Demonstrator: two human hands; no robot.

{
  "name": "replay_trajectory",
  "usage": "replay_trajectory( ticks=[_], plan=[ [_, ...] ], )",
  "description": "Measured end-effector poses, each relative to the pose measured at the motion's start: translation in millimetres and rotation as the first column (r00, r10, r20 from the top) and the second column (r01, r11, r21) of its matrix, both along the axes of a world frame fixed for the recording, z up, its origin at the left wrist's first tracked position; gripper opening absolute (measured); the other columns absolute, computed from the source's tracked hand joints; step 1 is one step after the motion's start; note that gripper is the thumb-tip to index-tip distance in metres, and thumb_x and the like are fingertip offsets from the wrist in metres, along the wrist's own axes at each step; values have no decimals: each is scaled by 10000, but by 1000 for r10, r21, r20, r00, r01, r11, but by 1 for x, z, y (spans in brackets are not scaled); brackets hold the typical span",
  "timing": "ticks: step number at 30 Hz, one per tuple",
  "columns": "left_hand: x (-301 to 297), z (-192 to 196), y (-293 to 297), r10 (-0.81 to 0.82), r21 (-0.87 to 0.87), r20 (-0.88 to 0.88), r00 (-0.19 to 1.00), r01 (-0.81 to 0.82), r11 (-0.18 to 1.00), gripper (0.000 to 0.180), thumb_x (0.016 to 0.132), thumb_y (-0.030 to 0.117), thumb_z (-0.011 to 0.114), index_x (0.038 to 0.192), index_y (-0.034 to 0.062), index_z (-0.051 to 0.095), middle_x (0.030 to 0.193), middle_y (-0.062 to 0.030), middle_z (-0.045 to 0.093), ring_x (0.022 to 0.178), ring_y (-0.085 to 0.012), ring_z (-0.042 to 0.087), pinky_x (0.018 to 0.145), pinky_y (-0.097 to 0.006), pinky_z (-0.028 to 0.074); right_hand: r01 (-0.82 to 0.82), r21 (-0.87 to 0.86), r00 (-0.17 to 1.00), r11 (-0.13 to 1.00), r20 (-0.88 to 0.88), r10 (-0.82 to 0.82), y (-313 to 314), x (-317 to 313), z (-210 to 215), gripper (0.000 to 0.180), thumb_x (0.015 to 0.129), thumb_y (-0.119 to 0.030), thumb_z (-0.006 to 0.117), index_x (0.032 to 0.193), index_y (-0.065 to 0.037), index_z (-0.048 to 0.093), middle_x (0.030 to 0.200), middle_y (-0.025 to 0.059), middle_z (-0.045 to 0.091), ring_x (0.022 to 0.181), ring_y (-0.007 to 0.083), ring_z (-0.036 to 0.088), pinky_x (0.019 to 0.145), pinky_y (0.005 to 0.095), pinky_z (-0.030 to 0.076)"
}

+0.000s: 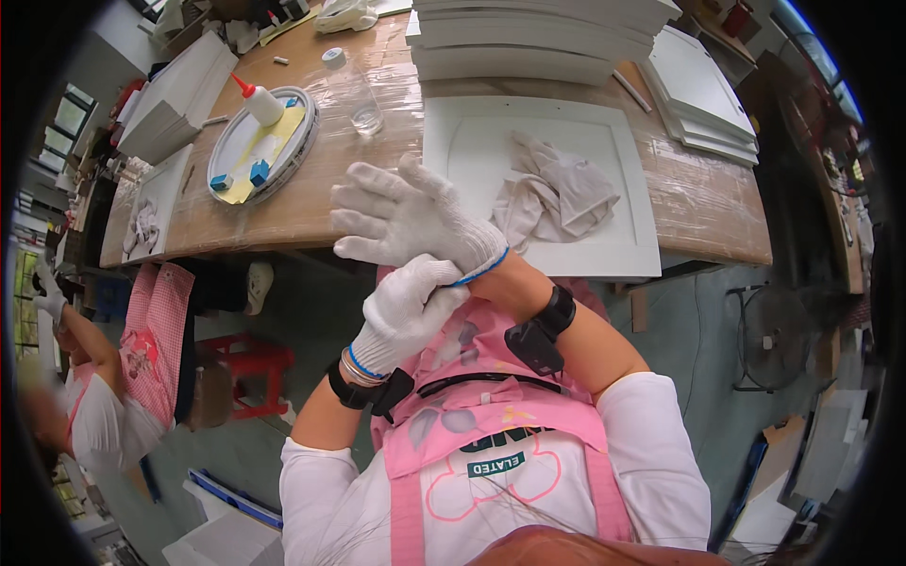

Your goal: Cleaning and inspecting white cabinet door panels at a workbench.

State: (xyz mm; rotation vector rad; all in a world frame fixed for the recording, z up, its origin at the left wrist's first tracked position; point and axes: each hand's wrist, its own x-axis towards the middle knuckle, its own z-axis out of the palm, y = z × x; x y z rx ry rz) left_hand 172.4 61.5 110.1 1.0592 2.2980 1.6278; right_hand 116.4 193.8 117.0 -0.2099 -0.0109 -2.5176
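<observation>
Both my hands wear white knit gloves and meet in front of my chest, just short of the table edge. My right hand (401, 217) is raised with its fingers spread and holds nothing. My left hand (406, 311) is closed around the blue-edged cuff of the right glove (477, 269) at the wrist. Black bands sit on both wrists. Beyond my hands, a white framed panel (453, 132) lies flat on the wooden table (311, 189), with a crumpled pale cloth (557, 193) on it.
A round tray (302, 123) at the left holds a white glue bottle (260, 102) and two blue blocks. A clear glass (365, 118) stands nearby. Stacks of white panels (528, 38) fill the back. A person in a pink apron (113, 377) and a red stool (247, 363) are at the left.
</observation>
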Motion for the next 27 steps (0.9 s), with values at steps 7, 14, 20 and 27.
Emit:
replay_trajectory(
  ticks=[7,14,20,27],
  plan=[
    [8,-16,20,-25,-6,-128,991,24,1000,181,821,81,723,981,60,642,841,-127,626,749,-316,649,663,-382,516,432,133,901,892,-101,-421,19,5,4,428,1036,-321,459,1374,-60,460,1382,165,512,1301,367,461,1151,573,316],
    [5,-34,25,83,-46,-359,930,-107,993,230,812,53,719,1022,72,627,828,-116,622,723,-277,648,649,-364,514,522,253,818,815,122,-562,30,0,-13,272,1039,-233,481,1206,-19,505,1272,183,544,1190,360,542,1051,556,455],
    [13,-42,34,316,19,0,949,-316,949,269,815,54,717,1067,57,622,835,-136,633,663,-261,645,615,-341,507,561,111,789,820,226,-571,27,5,-9,262,1042,-175,467,1219,15,499,1252,183,549,1140,350,583,1024,521,499],
    [8,-43,28,-142,-471,-271,952,-3,882,214,865,231,660,922,25,667,825,-168,647,746,-326,660,667,-393,523,489,2,872,872,26,-489,18,14,8,361,1030,-216,501,1326,-9,479,1375,189,509,1186,365,571,1033,550,467]
  ],
)
